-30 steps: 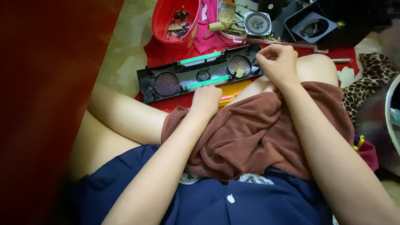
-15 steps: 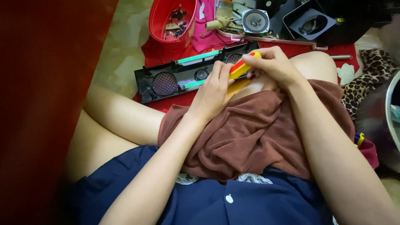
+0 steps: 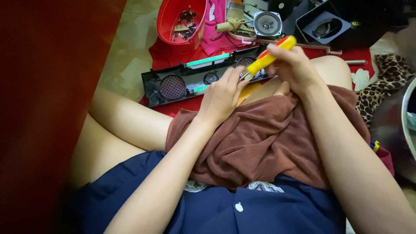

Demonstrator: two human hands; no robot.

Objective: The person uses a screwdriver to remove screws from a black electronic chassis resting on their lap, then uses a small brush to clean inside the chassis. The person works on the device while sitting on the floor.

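The right hand (image 3: pixel 294 65) is clenched around the yellow-and-red screwdriver (image 3: pixel 269 56), handle tilted up-right above the black speaker panel (image 3: pixel 186 82), while the left hand (image 3: pixel 223 93) pinches its lower tip just beside the brown towel (image 3: pixel 260 143).

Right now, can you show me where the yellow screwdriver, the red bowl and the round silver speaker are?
yellow screwdriver (image 3: pixel 271 55), head view, on its yellow handle.
red bowl (image 3: pixel 167 19), head view, on its left wall.
round silver speaker (image 3: pixel 267 24), head view, on its cone.
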